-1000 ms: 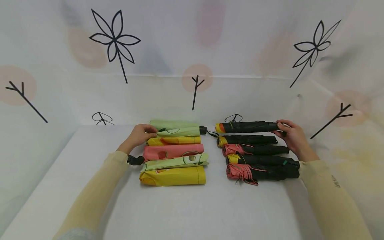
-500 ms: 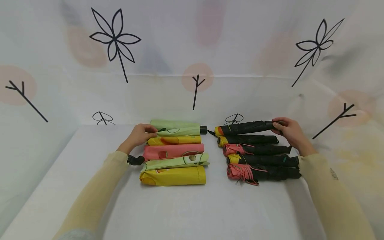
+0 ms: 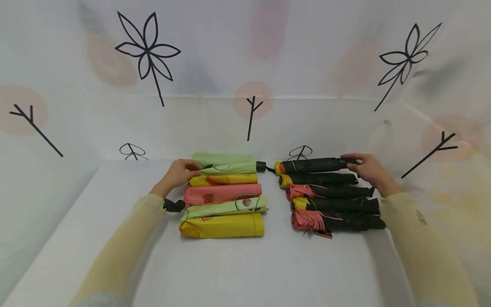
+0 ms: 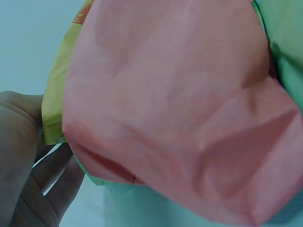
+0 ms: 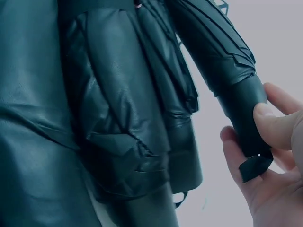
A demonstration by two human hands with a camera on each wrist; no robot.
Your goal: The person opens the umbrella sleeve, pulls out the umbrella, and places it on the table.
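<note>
Near the back of the white table, my left hand [image 3: 177,175] grips the left end of a light green umbrella sleeve [image 3: 230,169]. A black handle [image 3: 261,166] with a strap sticks out of its right end. In the left wrist view a pink sleeve [image 4: 180,94] hides the fingertips. My right hand [image 3: 370,169] holds the handle of the backmost black folding umbrella [image 3: 316,165], which has a yellow and orange tip. Thumb and fingers wrap that handle in the right wrist view, a strap loop [image 5: 255,166] hanging at its end.
Yellow [image 3: 226,225], green [image 3: 230,207] and pink sleeves lie in the left column, with another pale green one [image 3: 226,159] behind. Several rolled black umbrellas [image 3: 337,205] with pink or yellow tips form the right column. A patterned white cloth wall [image 3: 207,123] closes off the back.
My right hand shifts slightly left along the umbrella's handle. That umbrella tilts, its handle end rising, then lies flatter again. My left hand stays in place.
</note>
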